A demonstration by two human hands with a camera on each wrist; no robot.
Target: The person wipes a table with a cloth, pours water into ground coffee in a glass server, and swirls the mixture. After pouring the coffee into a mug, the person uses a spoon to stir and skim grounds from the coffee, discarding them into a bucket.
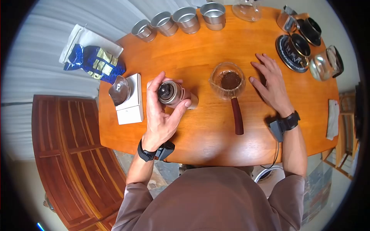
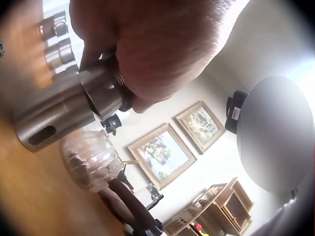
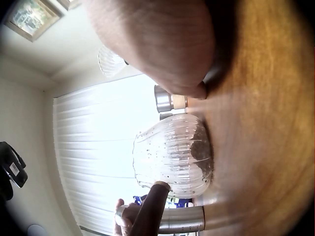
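Handle (image 1: 237, 117) of glass pot (image 1: 223, 93) points toward person; pot, with dark grounds (image 1: 230, 81), sits between the hands. Left hand (image 1: 160, 119) curls round metal grinder (image 1: 178, 95), hiding its side; long axis vertical, dark top up. Right hand (image 1: 273, 86) relaxed on worktop (image 1: 189, 138), right of pot, fingers mostly hidden in right wrist view. Far glass vessel (image 1: 246, 13) cut off.

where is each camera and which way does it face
Head: on the head, facing forward and down at the table; left hand, right hand and shirt show.
Left wrist: worn there, looking past the left hand, large at top, at the metal cylinder.
Right wrist: worn there, looking past the right hand at the glass pot; left hand shows too.
Wrist views share the metal cylinder and glass pot.
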